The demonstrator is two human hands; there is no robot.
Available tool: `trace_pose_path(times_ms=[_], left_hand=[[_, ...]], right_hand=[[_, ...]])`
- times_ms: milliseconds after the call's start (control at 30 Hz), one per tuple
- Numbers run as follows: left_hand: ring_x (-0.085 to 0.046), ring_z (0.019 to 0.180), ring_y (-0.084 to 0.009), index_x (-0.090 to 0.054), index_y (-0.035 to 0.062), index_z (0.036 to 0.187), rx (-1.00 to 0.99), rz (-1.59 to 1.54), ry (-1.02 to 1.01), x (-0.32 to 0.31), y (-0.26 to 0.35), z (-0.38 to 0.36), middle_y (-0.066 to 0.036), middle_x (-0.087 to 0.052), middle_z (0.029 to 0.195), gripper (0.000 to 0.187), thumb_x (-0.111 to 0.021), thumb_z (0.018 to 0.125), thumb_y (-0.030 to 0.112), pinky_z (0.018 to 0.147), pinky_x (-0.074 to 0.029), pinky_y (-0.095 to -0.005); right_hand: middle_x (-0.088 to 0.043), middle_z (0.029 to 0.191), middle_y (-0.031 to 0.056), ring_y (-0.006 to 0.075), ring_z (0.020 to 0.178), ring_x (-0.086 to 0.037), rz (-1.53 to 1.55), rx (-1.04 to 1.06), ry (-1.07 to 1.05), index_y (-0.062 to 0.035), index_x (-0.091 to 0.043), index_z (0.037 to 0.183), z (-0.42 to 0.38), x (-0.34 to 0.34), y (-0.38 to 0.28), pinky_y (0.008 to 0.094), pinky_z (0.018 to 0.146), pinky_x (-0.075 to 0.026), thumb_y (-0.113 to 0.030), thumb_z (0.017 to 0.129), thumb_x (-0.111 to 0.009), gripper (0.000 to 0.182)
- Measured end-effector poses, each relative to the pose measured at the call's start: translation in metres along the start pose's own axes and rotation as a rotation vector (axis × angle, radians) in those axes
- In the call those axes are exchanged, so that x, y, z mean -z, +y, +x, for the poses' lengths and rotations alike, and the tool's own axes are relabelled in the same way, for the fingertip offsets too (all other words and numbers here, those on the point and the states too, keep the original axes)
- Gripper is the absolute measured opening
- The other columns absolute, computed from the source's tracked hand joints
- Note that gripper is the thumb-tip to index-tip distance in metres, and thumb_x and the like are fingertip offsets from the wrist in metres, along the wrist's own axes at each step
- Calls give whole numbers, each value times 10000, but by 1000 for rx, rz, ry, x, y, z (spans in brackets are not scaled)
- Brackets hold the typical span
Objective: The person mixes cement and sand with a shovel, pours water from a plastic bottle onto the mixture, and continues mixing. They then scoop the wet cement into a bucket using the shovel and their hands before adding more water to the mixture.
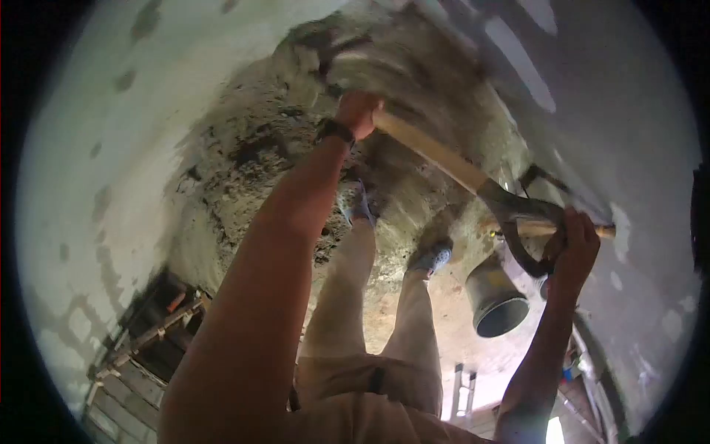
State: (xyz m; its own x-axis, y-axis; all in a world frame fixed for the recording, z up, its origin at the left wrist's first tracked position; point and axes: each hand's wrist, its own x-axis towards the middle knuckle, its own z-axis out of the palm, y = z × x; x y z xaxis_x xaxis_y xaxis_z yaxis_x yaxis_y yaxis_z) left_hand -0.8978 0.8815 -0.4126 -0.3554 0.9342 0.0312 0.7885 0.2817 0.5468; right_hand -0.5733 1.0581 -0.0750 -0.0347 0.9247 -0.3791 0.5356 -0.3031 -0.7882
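Observation:
A shovel with a pale wooden shaft (436, 155) and a dark D-shaped handle (518, 214) slants across the view. Wrapped round the shaft is my left hand (359, 115), a dark band on its wrist. My right hand (573, 248) is closed on the grip of the D-handle. Beyond my left hand the blade end is blurred, and I cannot make out the blade. Loose dark soil and rubble (255, 152) lie on the ground around that end, close to my feet in light clogs (435, 257).
A grey bucket (499, 300) is on the floor at right, beside another wooden handle (606, 231). Stained pale walls (96, 177) rise on both sides. A wooden frame (137, 351) is at lower left, a ladder (464, 388) behind my legs.

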Motion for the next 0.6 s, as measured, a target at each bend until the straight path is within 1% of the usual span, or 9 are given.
trace_pose_path(times_ms=[67,167,233,333,400,433,500,567,600], left_hand=[[-608,886,-368,-631,138,849,146,-27,24,42,-10,-33,-88,-647,856,167,-738,723,117,760,-458,-505],[-614,891,-365,-639,142,856,275,1,216,89,20,-65,-81,-654,856,146,-732,743,132,783,-457,-493],[-602,955,-344,-654,156,897,346,32,209,128,50,-92,-62,-658,925,153,-723,762,136,846,-440,-500],[-567,1046,-308,-637,182,966,459,-53,353,188,101,-161,-16,-624,1018,272,-727,721,103,908,-395,-518],[-563,1044,-311,-635,181,964,568,-25,392,228,131,-206,-16,-621,1014,270,-733,721,116,903,-398,-507],[-558,1042,-314,-633,180,963,643,-13,387,249,145,-228,-15,-618,1010,269,-738,721,128,897,-400,-496],[-557,1025,-323,-622,163,948,585,-35,589,278,180,-271,-23,-612,998,245,-740,735,149,879,-412,-467],[-559,1014,-324,-621,156,946,652,-35,674,294,215,-307,-38,-613,991,236,-741,743,146,867,-417,-464],[-567,1064,-341,-624,143,1062,701,-61,612,295,231,-333,-78,-629,1051,338,-760,753,134,887,-433,-483]], right_hand=[[-412,544,-37,46,429,-349,-96,188,-246,-105,-496,700,-12,-23,-52,249,398,-290,-215,935,-660,307],[-404,535,-41,47,435,-349,-184,304,-344,-91,-479,673,-52,-20,-128,258,410,-290,-182,922,-668,325],[-403,534,-47,42,437,-352,-231,363,-393,-90,-476,665,-76,-7,-170,245,421,-281,-161,929,-651,324],[-404,530,-42,49,450,-346,-309,655,-563,-92,-468,642,-133,20,-217,249,436,-272,-144,876,-686,324],[-397,596,-7,83,502,-378,-555,1107,-729,-73,-451,652,-204,37,-247,303,459,-291,-172,794,-708,310],[-404,591,14,122,496,-383,-564,1196,-769,-70,-451,648,-241,45,-261,321,474,-295,-184,748,-726,314],[-411,587,36,161,490,-388,-563,1321,-829,-67,-450,644,-312,73,-282,340,489,-299,-196,703,-743,325],[-463,582,68,241,473,-424,-601,1712,-880,-89,-486,637,-368,95,-291,350,478,-311,-194,673,-760,296],[-463,582,68,241,473,-424,-591,1748,-912,-89,-486,637,-394,107,-286,350,478,-311,-194,673,-760,296]])
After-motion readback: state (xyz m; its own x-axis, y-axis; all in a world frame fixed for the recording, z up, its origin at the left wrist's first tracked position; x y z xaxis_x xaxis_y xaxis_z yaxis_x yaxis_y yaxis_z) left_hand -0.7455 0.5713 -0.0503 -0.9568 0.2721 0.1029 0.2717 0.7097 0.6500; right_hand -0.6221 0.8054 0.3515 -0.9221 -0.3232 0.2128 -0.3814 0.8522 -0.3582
